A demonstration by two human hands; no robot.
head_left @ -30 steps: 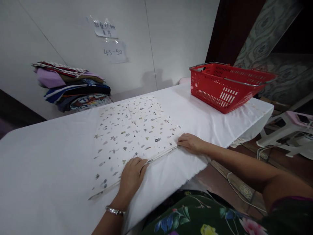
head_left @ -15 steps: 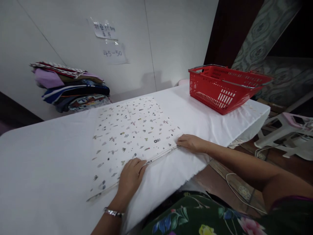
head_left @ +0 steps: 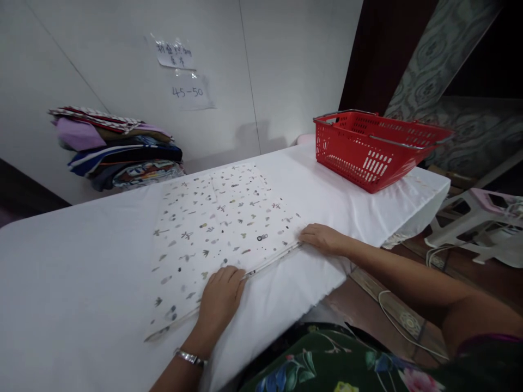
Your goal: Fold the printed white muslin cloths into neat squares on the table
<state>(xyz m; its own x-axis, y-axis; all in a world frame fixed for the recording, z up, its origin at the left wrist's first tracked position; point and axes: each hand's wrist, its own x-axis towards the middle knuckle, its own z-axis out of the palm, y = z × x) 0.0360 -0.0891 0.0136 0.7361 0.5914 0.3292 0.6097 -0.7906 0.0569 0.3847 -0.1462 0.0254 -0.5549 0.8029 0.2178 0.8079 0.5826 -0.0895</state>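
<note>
A white cloth (head_left: 220, 228) printed with small plants and other motifs lies flat, in a rough rectangle, on the white-covered table. Its near edge shows folded layers. My left hand (head_left: 223, 291) grips that edge near its middle, fingers on top and thumb towards the fold; a silver bracelet is on the wrist. At the right end of the same edge, my right hand (head_left: 321, 238) is closed on the corner, its fingertips over the fabric. Parts of the edge beneath both hands are hidden.
A red plastic basket (head_left: 368, 147) with metal handles stands at the table's right end. Folded clothes (head_left: 122, 147) are stacked at the back left against the wall. Two handwritten paper signs (head_left: 187, 91) hang above. A white stool (head_left: 482, 218) with cables stands right of the table.
Both hands stay on the near edge, with only a very slight shift of the right hand to the right. The cloth looks nearly the same, and the view has tilted a little.
</note>
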